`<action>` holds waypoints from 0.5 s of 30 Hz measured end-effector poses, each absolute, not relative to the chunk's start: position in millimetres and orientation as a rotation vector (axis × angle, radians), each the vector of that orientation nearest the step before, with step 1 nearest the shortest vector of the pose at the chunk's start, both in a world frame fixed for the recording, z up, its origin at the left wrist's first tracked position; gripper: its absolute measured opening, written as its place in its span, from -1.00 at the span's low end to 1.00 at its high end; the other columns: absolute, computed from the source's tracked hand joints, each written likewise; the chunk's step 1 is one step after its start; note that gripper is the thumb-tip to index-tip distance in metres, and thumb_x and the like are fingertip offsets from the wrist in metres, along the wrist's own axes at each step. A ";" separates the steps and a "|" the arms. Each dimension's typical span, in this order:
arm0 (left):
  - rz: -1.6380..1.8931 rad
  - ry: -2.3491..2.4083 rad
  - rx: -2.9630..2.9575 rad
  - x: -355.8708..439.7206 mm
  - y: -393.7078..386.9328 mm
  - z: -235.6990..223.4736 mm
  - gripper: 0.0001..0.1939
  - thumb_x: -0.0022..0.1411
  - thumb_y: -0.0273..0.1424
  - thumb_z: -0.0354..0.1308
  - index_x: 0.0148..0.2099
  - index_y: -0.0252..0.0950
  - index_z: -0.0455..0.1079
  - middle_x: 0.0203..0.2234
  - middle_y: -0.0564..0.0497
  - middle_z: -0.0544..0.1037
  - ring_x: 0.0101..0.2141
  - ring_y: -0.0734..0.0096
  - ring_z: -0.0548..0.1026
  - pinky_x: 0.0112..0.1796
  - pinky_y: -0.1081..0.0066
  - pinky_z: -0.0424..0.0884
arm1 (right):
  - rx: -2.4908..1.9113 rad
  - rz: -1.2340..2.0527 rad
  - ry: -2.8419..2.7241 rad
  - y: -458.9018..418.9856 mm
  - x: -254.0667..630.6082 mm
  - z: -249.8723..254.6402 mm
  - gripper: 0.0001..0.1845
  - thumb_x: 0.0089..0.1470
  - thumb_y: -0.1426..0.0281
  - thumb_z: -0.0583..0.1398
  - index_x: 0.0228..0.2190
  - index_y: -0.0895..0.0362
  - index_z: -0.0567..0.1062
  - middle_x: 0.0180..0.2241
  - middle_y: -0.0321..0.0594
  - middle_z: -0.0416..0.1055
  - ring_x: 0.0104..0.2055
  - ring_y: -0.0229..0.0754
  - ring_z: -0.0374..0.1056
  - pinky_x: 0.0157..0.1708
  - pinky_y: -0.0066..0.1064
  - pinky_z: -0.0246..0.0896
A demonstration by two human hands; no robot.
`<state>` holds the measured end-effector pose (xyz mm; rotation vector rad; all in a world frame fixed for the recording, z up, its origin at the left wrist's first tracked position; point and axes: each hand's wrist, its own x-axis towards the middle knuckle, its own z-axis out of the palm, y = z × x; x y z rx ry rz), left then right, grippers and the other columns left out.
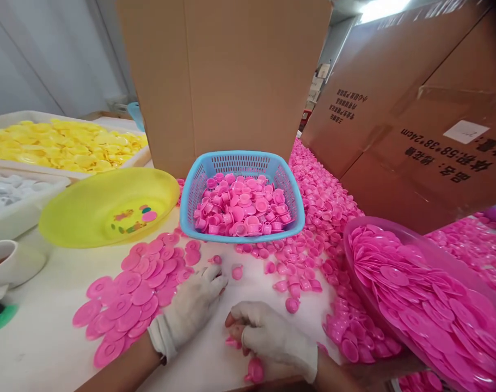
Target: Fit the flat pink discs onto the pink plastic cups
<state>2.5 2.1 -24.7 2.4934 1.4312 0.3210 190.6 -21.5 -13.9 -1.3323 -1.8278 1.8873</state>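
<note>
The white table (39, 348) runs beneath and in front of the blue basket (248, 238), which is the landmark here. A printed carton (395, 125) leans behind it to the right, and a plain cardboard panel (239, 81) stands directly behind it. A heap of pink cups (325, 212) spreads along the basket's right side and partly round its front. Farther right of the basket, a pink basin (444, 256) is piled with flat pink discs (431, 294). A shallow yellow bowl (88, 196) sits just left of the basket, holding a few small coloured pieces. Beyond that bowl, at the far left of the basket, are a tray of yellow pieces (63, 144) and a tray of white pieces (11, 188). The basket itself holds many small pink cups, some on saucers.

In front of the basket and to its left, loose discs (133, 296) overlap on the table. The gloved left hand (198, 299) lies beside them, fingers partly bent, tips near a small cup (215, 259); whether it grips anything I cannot tell. The gloved right hand (268, 332), in front of the basket, has its fingers curled in, close to another cup (232, 342); its hold is unclear.
</note>
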 end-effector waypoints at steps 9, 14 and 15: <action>0.506 1.388 2.310 -15.0 -14.7 -24.3 -0.79 0.23 -0.50 -0.10 -0.24 -0.25 0.36 -0.24 -0.02 0.40 -0.29 0.37 0.43 -0.28 0.37 0.41 | -1.345 1.321 -2.232 -23.7 183.6 -19.2 -0.95 -0.01 0.50 0.18 -0.44 0.13 0.45 -0.30 -0.26 0.34 -0.26 -0.25 0.27 -0.26 -0.46 0.14; 0.595 1.587 2.310 -4.1 24.7 -20.8 -0.72 0.21 -0.52 -0.12 -0.13 -0.31 0.37 -0.15 -0.13 0.39 -0.23 0.27 0.44 -0.23 0.28 0.43 | -1.325 0.938 -2.258 5.1 183.3 -15.4 -0.85 0.04 0.59 0.10 -0.39 0.13 0.41 -0.33 -0.24 0.27 -0.28 -0.24 0.24 -0.29 -0.43 0.14; 0.557 1.617 2.305 -1.8 29.4 -21.6 -0.72 0.21 -0.52 -0.12 -0.14 -0.32 0.38 -0.16 -0.15 0.40 -0.24 0.26 0.44 -0.25 0.28 0.43 | -1.325 0.835 -2.248 12.6 183.1 -16.5 -0.83 0.06 0.59 0.08 -0.37 0.13 0.41 -0.31 -0.23 0.26 -0.27 -0.23 0.23 -0.29 -0.42 0.14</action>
